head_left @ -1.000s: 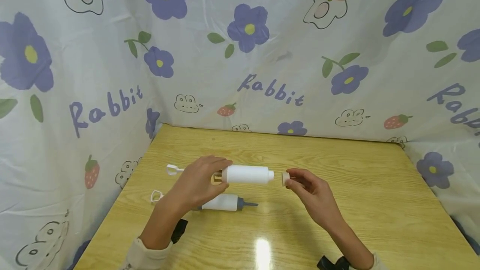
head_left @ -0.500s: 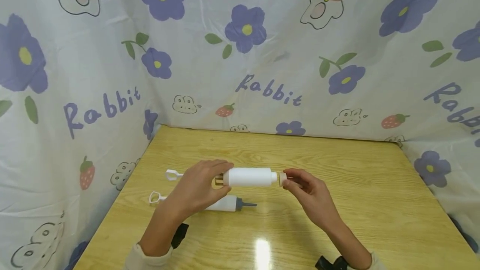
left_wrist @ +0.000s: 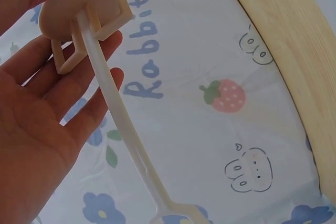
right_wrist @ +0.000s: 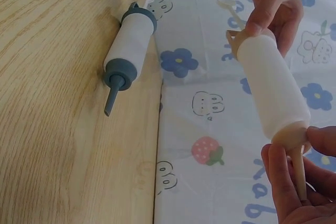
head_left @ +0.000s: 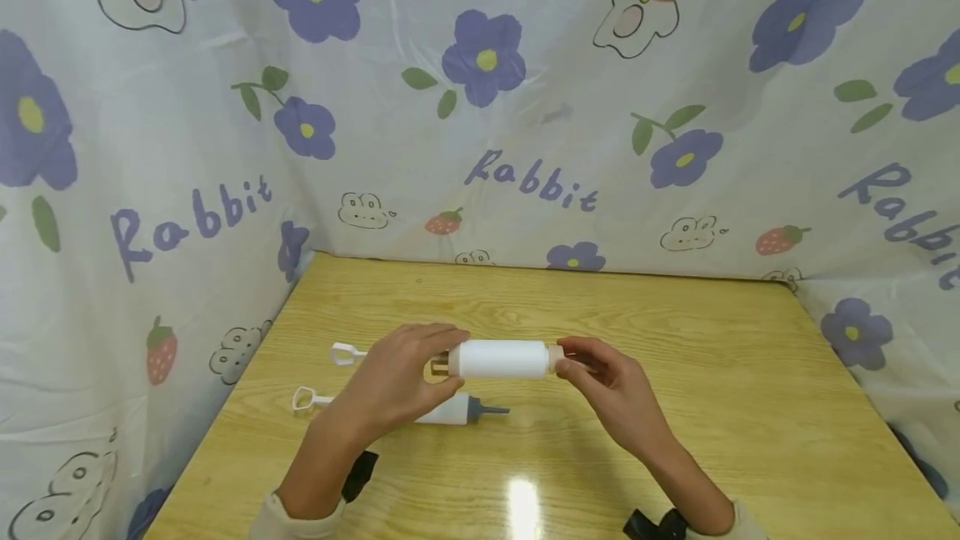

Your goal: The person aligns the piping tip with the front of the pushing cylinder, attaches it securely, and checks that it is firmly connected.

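Observation:
A white plunger syringe (head_left: 502, 358) with beige ends lies level between my hands, raised above the table. My left hand (head_left: 401, 369) grips its beige winged collar (left_wrist: 79, 3); the thin white plunger rod (left_wrist: 121, 116) sticks out past the palm, ending in a loop. With thumb and fingers, my right hand (head_left: 618, 398) pinches the beige nozzle cap (right_wrist: 290, 136), which sits up against the barrel's other end. Its tapered nozzle (right_wrist: 297, 169) points into the right palm. A second white syringe (right_wrist: 128, 40) with grey-blue ends lies on the table, partly hidden behind my left forearm in the head view.
The wood-grain table (head_left: 675, 340) extends to both sides of my hands. A fabric curtain (head_left: 480, 123) printed with flowers, rabbits and strawberries hangs along its back and sides. A black strap (head_left: 360, 473) shows at my left wrist.
The gap between cap and barrel has closed: my right hand has brought the nozzle cap left onto the barrel's end, while the barrel has shifted slightly right and down. The second syringe still lies on the table.

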`<state>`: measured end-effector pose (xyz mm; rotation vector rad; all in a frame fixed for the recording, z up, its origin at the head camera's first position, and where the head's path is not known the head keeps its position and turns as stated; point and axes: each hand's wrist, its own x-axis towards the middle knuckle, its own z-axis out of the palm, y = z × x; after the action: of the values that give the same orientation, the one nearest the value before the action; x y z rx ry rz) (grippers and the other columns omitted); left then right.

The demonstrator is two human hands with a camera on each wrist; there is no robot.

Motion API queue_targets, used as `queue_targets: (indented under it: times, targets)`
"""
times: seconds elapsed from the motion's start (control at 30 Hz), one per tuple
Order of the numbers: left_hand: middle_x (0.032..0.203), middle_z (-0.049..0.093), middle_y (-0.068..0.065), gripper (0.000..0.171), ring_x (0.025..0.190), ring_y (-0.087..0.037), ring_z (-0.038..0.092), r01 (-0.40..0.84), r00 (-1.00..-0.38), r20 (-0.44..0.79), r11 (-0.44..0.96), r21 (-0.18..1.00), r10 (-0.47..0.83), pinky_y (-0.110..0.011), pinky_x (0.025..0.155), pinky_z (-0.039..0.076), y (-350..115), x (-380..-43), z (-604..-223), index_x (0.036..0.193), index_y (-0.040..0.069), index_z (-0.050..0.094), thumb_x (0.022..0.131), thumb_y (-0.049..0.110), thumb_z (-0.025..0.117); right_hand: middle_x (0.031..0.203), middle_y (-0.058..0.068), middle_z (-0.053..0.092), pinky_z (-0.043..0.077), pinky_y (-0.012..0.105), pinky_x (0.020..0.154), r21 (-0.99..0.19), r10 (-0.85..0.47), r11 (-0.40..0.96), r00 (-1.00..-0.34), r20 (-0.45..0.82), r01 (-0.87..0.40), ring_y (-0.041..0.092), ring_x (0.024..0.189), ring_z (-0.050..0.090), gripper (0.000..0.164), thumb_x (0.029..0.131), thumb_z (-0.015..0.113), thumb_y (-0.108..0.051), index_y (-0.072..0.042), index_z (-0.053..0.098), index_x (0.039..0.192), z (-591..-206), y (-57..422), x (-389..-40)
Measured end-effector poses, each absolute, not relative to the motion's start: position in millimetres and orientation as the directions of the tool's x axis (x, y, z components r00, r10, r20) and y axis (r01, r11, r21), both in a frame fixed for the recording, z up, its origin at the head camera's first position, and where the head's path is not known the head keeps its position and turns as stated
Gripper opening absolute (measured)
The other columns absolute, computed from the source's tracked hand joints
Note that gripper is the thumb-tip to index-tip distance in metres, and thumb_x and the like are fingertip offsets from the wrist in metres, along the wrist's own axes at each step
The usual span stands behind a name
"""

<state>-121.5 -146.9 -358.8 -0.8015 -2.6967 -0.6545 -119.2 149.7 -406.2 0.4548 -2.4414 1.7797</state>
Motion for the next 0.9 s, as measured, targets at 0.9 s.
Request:
queue_targets:
  times: [0.9]
  targets:
    - [0.130, 0.072, -0.013, 0.050, 0.099, -0.021, 0.076, 0.616, -0.787, 0.365, 0.611, 0.498, 0.496, -0.026, 0.081, 0.063, -146.2, -128.0, -361.3, 0.131, 0.003, 0.070, 0.084, 0.009, 0.085, 0.132, 0.019, 0.067, 0.062, 0.027, 0.091, -0.913, -0.234, 0.161, -0.913, 0.335, -0.376, 0.007, 0.111, 0.072, 0.034, 0.097, 0.071, -0.007, -0.005, 0.068, 0.130, -413.3, 156.7, -125.3]
